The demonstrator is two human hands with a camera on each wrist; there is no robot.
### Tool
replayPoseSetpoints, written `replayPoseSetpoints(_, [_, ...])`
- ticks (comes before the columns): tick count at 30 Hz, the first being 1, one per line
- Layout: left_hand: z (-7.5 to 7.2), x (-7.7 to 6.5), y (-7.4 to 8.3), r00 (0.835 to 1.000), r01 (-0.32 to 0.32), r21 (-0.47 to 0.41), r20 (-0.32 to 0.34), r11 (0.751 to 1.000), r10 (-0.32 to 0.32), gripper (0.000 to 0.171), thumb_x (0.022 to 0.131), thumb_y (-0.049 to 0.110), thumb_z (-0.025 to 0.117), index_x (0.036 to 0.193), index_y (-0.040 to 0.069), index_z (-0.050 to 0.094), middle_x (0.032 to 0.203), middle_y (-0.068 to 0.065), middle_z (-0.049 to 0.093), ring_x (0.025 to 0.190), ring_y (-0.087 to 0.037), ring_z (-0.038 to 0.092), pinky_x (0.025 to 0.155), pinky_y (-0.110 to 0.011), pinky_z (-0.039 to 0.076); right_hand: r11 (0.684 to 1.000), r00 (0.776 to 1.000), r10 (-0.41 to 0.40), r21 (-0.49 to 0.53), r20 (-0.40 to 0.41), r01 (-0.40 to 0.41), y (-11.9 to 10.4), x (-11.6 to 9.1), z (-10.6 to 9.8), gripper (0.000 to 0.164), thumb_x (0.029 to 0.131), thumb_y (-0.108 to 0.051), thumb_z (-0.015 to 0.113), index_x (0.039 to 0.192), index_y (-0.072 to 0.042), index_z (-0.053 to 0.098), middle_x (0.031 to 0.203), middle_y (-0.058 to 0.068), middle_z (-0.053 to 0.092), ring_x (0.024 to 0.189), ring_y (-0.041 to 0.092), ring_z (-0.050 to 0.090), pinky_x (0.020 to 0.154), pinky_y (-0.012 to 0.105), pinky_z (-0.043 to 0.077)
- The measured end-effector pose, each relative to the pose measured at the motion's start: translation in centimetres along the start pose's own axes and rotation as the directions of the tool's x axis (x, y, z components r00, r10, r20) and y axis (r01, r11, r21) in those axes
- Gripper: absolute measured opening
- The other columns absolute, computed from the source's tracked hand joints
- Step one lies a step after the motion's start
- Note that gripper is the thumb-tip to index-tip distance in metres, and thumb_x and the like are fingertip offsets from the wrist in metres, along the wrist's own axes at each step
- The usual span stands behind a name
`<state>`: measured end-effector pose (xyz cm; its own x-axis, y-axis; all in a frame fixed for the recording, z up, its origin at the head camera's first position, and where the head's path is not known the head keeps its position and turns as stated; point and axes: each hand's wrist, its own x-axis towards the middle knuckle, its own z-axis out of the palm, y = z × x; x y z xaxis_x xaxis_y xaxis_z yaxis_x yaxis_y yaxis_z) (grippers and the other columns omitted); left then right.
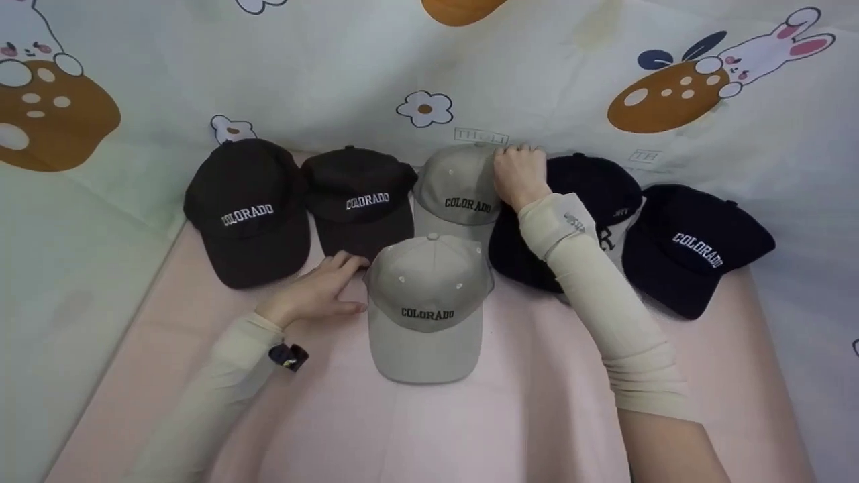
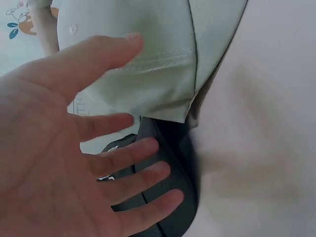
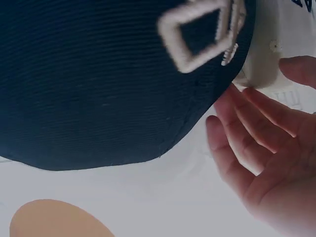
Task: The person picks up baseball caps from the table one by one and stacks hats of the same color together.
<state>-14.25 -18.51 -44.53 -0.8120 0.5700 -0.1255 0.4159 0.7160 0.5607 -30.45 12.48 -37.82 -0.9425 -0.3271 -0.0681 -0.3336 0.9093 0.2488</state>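
Note:
A light grey baseball cap (image 1: pixel 429 282) lettered COLORADO sits frontmost, brim toward me. Beside its left edge is my left hand (image 1: pixel 319 290), thumb and fingers spread; in the left wrist view its palm (image 2: pixel 54 138) is bare. Behind stands a second light grey cap (image 1: pixel 460 178). My right hand (image 1: pixel 523 173) reaches to that cap's right rear side, and in the right wrist view its loosely bent fingers (image 3: pixel 247 128) lie near the cap's edge, the thumb held apart. A navy cap (image 3: pixel 98 89) fills much of that view, close to the right hand.
Two dark caps stand at the left, one outermost (image 1: pixel 251 228) and one inner (image 1: pixel 362 194). On the right are the navy cap under my forearm and another navy cap (image 1: pixel 694 248). Pink cloth (image 1: pixel 416 436) covers the table; a printed curtain (image 1: pixel 322 74) hangs behind.

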Motion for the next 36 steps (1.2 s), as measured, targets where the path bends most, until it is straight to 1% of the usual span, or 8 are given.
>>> replayPoseSetpoints(5, [0.7, -0.4, 0.4, 0.999, 0.015, 0.034, 0.039, 0.999, -0.017, 0.053, 0.086, 0.019, 0.072, 0.126, -0.007, 0.051, 0.113, -0.018, 0.049, 0.104, -0.037, 0.048, 0.092, -0.051, 0.042, 0.994, 0.999, 0.023, 0.108, 0.029, -0.026, 0.1, 1.0, 0.2, 0.039, 0.1, -0.017, 0.042, 0.124, 0.01, 0.054, 0.116, 0.028, 0.059, 0.106, 0.043, 0.056, 0.086, 0.054, 0.046])
replayPoseSetpoints(10, [1.8, -0.5, 0.7, 0.993, 0.022, 0.012, 0.113, 1.0, -0.024, 0.06, 0.086, 0.019, 0.072, 0.134, -0.007, 0.047, 0.129, -0.023, 0.048, 0.119, -0.044, 0.044, 0.102, -0.052, 0.036, 0.961, 0.994, 0.018, 0.273, 0.11, -0.048, 1.0, 1.4, 0.8, 0.052, 0.101, -0.027, 0.033, 0.136, 0.01, 0.041, 0.133, 0.032, 0.046, 0.123, 0.048, 0.043, 0.1, 0.057, 0.034])
replayPoseSetpoints(16, [2.6, -0.2, 1.2, 0.988, 0.038, 0.013, 0.148, 0.999, -0.04, 0.074, 0.085, 0.022, 0.072, 0.142, -0.007, 0.036, 0.142, -0.024, 0.04, 0.127, -0.044, 0.037, 0.106, -0.051, 0.03, 0.905, 0.986, -0.016, 0.422, 0.169, -0.057, 1.8, 1.4, 1.5, 0.086, 0.091, -0.054, 0.051, 0.145, 0.008, 0.027, 0.142, 0.033, 0.035, 0.13, 0.048, 0.034, 0.108, 0.056, 0.022])
replayPoseSetpoints(21, [3.2, -0.1, 1.6, 0.987, 0.056, 0.038, 0.15, 0.998, -0.061, 0.083, 0.084, 0.029, 0.073, 0.144, -0.01, 0.031, 0.146, -0.024, 0.035, 0.13, -0.042, 0.032, 0.105, -0.055, 0.029, 0.877, 0.988, -0.012, 0.477, 0.153, -0.064, 1.6, 1.5, 1.4, 0.1, 0.082, -0.057, 0.066, 0.146, 0.009, 0.025, 0.142, 0.035, 0.03, 0.131, 0.047, 0.033, 0.109, 0.056, 0.021])
replayPoseSetpoints(26, [3.6, 0.0, 1.9, 0.981, 0.079, 0.049, 0.172, 0.996, -0.087, 0.091, 0.084, 0.035, 0.073, 0.148, -0.009, 0.024, 0.152, -0.022, 0.026, 0.136, -0.044, 0.024, 0.105, -0.062, 0.025, 0.842, 0.993, -0.009, 0.536, 0.12, -0.057, 1.3, 1.5, 0.5, 0.099, 0.074, -0.051, 0.077, 0.142, 0.006, 0.032, 0.138, 0.031, 0.036, 0.126, 0.044, 0.039, 0.106, 0.052, 0.03])
replayPoseSetpoints(31, [3.5, 0.1, 2.0, 0.973, 0.11, 0.06, 0.196, 0.992, -0.12, 0.092, 0.086, 0.037, 0.071, 0.149, -0.007, 0.021, 0.155, -0.021, 0.021, 0.138, -0.046, 0.018, 0.104, -0.066, 0.022, 0.809, 0.996, -0.036, 0.587, 0.078, -0.017, 1.4, 1.5, -0.5, 0.094, 0.069, -0.049, 0.083, 0.132, 0.003, 0.037, 0.128, 0.024, 0.048, 0.12, 0.04, 0.045, 0.109, 0.049, 0.023])
replayPoseSetpoints(33, [3.3, 0.1, 2.1, 0.974, 0.105, 0.06, 0.195, 0.993, -0.115, 0.09, 0.086, 0.036, 0.071, 0.149, -0.007, 0.023, 0.154, -0.021, 0.023, 0.137, -0.046, 0.02, 0.104, -0.065, 0.023, 0.774, 0.996, -0.043, 0.633, 0.074, -0.013, 1.6, 1.4, -0.9, 0.09, 0.068, -0.045, 0.084, 0.13, 0.001, 0.036, 0.124, 0.022, 0.051, 0.116, 0.038, 0.048, 0.108, 0.048, 0.026])
replayPoseSetpoints(36, [3.0, -0.1, 2.2, 0.978, 0.078, 0.061, 0.189, 0.995, -0.089, 0.084, 0.087, 0.032, 0.071, 0.148, -0.005, 0.027, 0.152, -0.021, 0.028, 0.135, -0.046, 0.024, 0.103, -0.064, 0.025, 0.705, 0.995, -0.065, 0.71, 0.078, -0.009, 1.8, 1.1, -1.5, 0.084, 0.07, -0.039, 0.085, 0.127, 0.0, 0.037, 0.12, 0.021, 0.053, 0.109, 0.035, 0.05, 0.099, 0.047, 0.037])
